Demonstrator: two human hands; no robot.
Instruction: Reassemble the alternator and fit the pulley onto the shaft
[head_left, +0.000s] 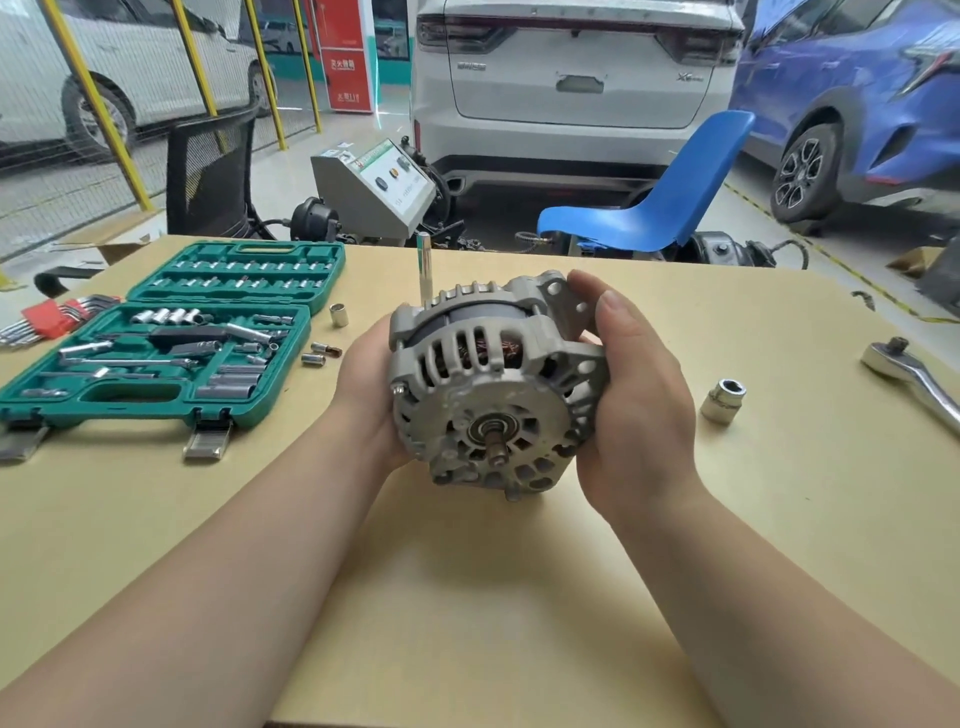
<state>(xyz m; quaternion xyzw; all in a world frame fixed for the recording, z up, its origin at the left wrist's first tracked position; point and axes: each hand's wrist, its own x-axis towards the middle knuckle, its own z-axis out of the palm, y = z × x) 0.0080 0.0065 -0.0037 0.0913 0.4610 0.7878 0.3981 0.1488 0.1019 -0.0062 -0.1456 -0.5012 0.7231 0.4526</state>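
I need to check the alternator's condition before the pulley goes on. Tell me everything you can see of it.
The alternator is a grey cast-metal housing with slotted vents, copper windings showing through them. Its bare shaft points toward the camera, no pulley on it, ringed by a bearing. It is held above the table, the left hand cupping one side and the right hand gripping the other.

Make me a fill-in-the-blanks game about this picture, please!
1. Both hands hold the ____ above the table.
2. The open tool case is coloured ____.
3. The chair behind the table is coloured ____.
4. The shaft has no ____ on it yet.

Missing words: alternator; green; blue; pulley
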